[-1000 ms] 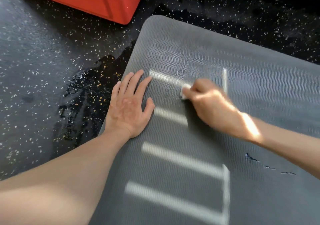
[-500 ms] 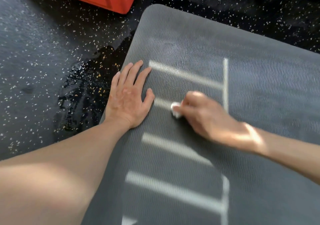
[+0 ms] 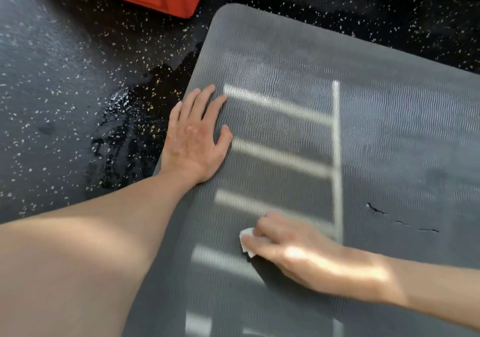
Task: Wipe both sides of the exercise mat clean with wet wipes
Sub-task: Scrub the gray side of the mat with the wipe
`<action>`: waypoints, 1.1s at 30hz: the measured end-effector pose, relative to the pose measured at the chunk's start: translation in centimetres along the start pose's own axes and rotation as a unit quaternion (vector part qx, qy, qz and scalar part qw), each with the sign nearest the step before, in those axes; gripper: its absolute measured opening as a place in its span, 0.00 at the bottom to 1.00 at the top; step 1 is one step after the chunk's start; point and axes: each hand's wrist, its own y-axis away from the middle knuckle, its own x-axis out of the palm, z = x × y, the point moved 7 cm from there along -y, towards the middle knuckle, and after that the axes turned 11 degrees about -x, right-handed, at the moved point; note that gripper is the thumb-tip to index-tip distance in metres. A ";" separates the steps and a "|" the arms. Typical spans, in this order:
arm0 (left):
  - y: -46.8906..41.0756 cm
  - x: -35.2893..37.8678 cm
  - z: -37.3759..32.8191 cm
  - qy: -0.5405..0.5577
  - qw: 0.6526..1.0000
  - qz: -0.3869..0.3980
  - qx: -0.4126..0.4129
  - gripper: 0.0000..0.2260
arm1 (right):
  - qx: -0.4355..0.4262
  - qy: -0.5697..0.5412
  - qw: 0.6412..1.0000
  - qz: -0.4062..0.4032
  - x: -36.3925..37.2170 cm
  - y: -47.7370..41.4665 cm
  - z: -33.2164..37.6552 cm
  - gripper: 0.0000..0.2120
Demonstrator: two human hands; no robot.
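Exercise mat (image 3: 394,139) lies flat on the speckled floor (image 3: 65,82), spreading from 12 to 5 o'clock. The left hand (image 3: 193,139), fingers straight, presses its 9 o'clock edge, likely to anchor it; the right hand (image 3: 293,253) at 6 o'clock curls round a wet wipe (image 3: 246,236) against the surface.

The mat (image 3: 389,129), grey with fine wavy ribs, lies flat on the floor (image 3: 78,77), rounded at its far-left corner, with small tears (image 3: 375,208) at right. The wipe (image 3: 246,235), white and bunched, lies on its near part, mostly covered.
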 end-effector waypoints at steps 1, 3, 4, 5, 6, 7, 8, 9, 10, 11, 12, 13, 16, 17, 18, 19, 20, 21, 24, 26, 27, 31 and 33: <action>0.1 0.0 0.0 0.001 1.000 0.000 0.002 0.27 | 0.021 0.033 0.999 -0.014 -0.6 -0.1 -1.1 0.11; -0.1 0.1 0.0 0.004 1.000 0.004 0.005 0.25 | 0.081 0.108 0.984 -0.118 -4.5 -1.3 -4.7 0.10; -0.1 0.2 0.0 0.004 1.000 0.006 0.005 0.25 | 0.078 0.150 0.973 -0.157 -5.7 -1.9 -4.9 0.11; 0.0 0.2 0.0 0.003 1.000 0.007 0.003 0.25 | 0.098 0.144 0.972 -0.159 -5.5 -1.9 -4.9 0.13; 0.0 0.2 0.0 0.001 1.000 0.007 0.002 0.25 | 0.110 0.103 0.979 -0.138 -3.9 -1.3 -4.0 0.13; 0.0 0.1 0.0 -0.001 1.000 0.007 0.000 0.25 | 0.084 0.072 0.990 -0.089 -1.6 -0.7 -2.0 0.13; 0.0 0.1 0.0 -0.002 1.000 0.007 -0.001 0.25 | 0.022 0.039 0.998 -0.049 0.3 0.1 0.4 0.11; 0.0 0.1 0.0 -0.001 1.000 0.007 0.000 0.25 | -0.028 0.049 0.998 -0.031 1.1 0.8 1.3 0.08; 0.0 0.1 -0.1 -0.001 1.000 0.007 0.004 0.25 | -0.051 0.098 0.992 -0.054 -0.2 0.7 1.4 0.06; 0.0 0.2 -0.1 0.001 1.000 0.005 0.007 0.25 | -0.019 0.119 0.990 -0.078 -1.3 0.2 -0.4 0.07; -0.1 0.2 -0.2 0.004 1.000 0.001 0.011 0.25 | 0.020 0.102 0.989 -0.109 -3.2 -0.4 -2.1 0.08; 0.0 0.2 -0.1 0.006 1.000 -0.003 0.014 0.25 | 0.046 0.120 0.982 -0.138 -4.7 -1.0 -2.6 0.09; 0.1 0.1 -0.2 -0.001 1.000 -0.004 0.020 0.25 | 0.067 0.113 0.982 -0.137 -2.2 0.2 -1.3 0.06; 0.2 0.0 -0.3 -0.006 1.000 -0.001 0.021 0.25 | 0.033 0.071 0.992 -0.096 0.3 0.7 0.2 0.05; 0.3 0.1 -0.3 -0.016 1.000 0.002 0.022 0.25 | -0.020 0.082 0.995 -0.047 1.7 0.9 2.4 0.04; 0.4 0.3 -0.4 -0.032 0.999 0.006 0.023 0.25 | -0.031 0.083 0.995 -0.041 2.4 1.0 2.3 0.03; 0.6 0.5 -0.5 -0.051 0.998 0.011 0.022 0.25 | -0.030 0.140 0.986 -0.086 1.4 1.0 1.5 0.04; 0.7 0.7 -0.6 -0.067 0.997 0.018 0.021 0.25 | 0.019 0.184 0.975 -0.125 0.0 0.7 -0.3 0.06; 1.4 1.3 -0.6 -0.100 0.994 0.044 0.014 0.26 | 0.109 0.149 0.961 -0.208 -1.6 0.4 -2.0 0.17; 2.9 1.5 -0.5 -0.127 0.990 0.053 0.021 0.28 | 0.080 0.165 0.968 -0.174 1.2 0.8 1.1 0.14; 4.0 1.7 -0.3 -0.133 0.989 0.063 0.026 0.28 | 0.055 0.121 0.979 -0.154 3.4 1.3 2.5 0.09; 11.4 1.5 0.6 -0.101 0.990 0.069 0.063 0.32 | 0.091 0.116 0.970 -0.194 1.2 1.5 3.0 0.06; 14.5 1.5 1.3 -0.094 0.991 0.081 0.056 0.33 | 0.169 0.131 0.942 -0.257 0.8 2.2 1.9 0.07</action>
